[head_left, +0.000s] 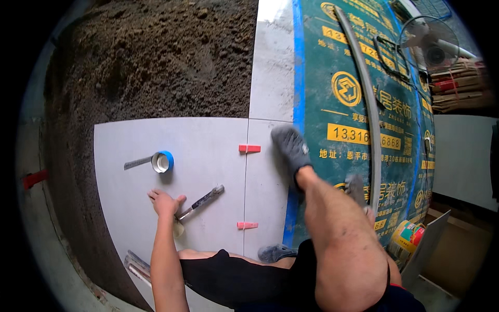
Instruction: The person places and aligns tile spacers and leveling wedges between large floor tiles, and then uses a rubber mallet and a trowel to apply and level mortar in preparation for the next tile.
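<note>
My left hand [165,202] rests on a large pale tile [125,192], fingers spread, beside a dark-handled mallet [205,200] with a cream head partly behind my wrist. A blue tape roll [162,161] with a metal strip [136,163] lies above it. Red levelling clips [248,148] sit on the tile seam. A trowel [138,266] lies at lower left. My right hand [368,213], mostly behind my raised leg, is at a grey object [355,188] I cannot make out. My grey shoe [288,145] is on the narrow tile strip.
Rough mortar bed [150,62] lies at upper left, a printed green protective sheet [332,52] at right with a long straightedge [364,78]. A fan [431,44], stacked cardboard [452,88], a bucket [403,239] and a leaning board [431,244] stand along the right.
</note>
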`<state>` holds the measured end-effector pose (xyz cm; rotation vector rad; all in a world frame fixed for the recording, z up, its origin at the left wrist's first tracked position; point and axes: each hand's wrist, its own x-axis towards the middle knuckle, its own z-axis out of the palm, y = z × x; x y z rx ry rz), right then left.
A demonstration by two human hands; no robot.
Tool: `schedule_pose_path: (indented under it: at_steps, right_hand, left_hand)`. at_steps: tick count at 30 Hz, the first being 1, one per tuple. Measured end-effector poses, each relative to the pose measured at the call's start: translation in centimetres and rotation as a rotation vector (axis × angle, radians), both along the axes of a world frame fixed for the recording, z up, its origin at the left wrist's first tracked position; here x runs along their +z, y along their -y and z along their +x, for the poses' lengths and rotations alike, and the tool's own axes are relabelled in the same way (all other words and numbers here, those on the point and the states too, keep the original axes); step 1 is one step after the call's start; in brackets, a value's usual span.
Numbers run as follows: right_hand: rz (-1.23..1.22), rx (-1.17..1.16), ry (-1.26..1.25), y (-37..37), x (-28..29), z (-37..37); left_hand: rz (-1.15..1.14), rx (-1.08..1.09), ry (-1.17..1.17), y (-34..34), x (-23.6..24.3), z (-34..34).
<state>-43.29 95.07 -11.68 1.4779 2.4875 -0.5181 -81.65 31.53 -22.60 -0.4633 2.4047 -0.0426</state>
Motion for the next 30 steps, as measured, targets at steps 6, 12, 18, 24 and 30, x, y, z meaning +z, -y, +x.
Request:
schedule_pose_path:
  at_steps: [6, 12, 18, 24, 30]
  right_hand:
    - [-0.070, 0.294, -0.191, -0.8, 5.9, -22.3]
    - [-0.728, 0.516, -0.267, 4.7, 8.7, -45.0]
    - [-0.556, 0.899, -0.068, 10.3, 4.0, -59.5]
    - [-0.972, 0.930, 0.423, 20.1, 0.1, -68.2]
    - [-1.194, 0.933, 0.539, 23.6, -3.7, -69.8]
  left_hand:
    - [-0.010, 0.051, -0.001, -2.7, 2.6, -0.9]
    - [-0.060, 0.189, -0.005, -0.6, 4.5, -1.3]
    - [-0.064, 0.254, 0.085, -2.0, 3.4, -2.9]
    - [-0.063, 0.375, 0.045, -1.9, 4.6, -3.6]
    - [-0.030, 0.520, -0.001, -4.7, 4.1, -3.0]
